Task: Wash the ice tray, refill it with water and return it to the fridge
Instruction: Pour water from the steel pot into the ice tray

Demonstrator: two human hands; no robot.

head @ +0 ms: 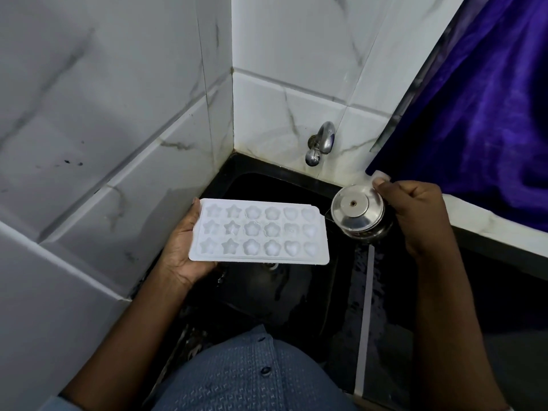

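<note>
Far left, marble-veined white wall tiles [103, 129]. Next, the left hand [184, 256], curled round the short end of a white plastic ice tray with star, flower and heart cells [261, 231], thumb on the rim, palm beneath. Tray held face up and near level above the black sink basin [284, 295] (cells glossy, but wet or filled impossible to tell). Behind, on the back wall, a chrome tap [321, 143], no stream visible. Just right of the tray and apart from it, a round stainless-steel vessel [357, 210], gripped from the right by the right hand [421, 215] at the sink's edge; lid or base towards the camera, hard to say. Beyond, a wet black bench [391, 292] and a purple curtain [474, 114].

Judged to be a pouring stage, either rinse or refill. To do it well: keep the tray flat and centred over the basin, bring the vessel's lip close above a corner cell, tip slowly, and let water run from cell to cell rather than splash. Stop short of the rims, to avoid flex and slop on the walk to the fridge. Better carried with both hands beneath.
</note>
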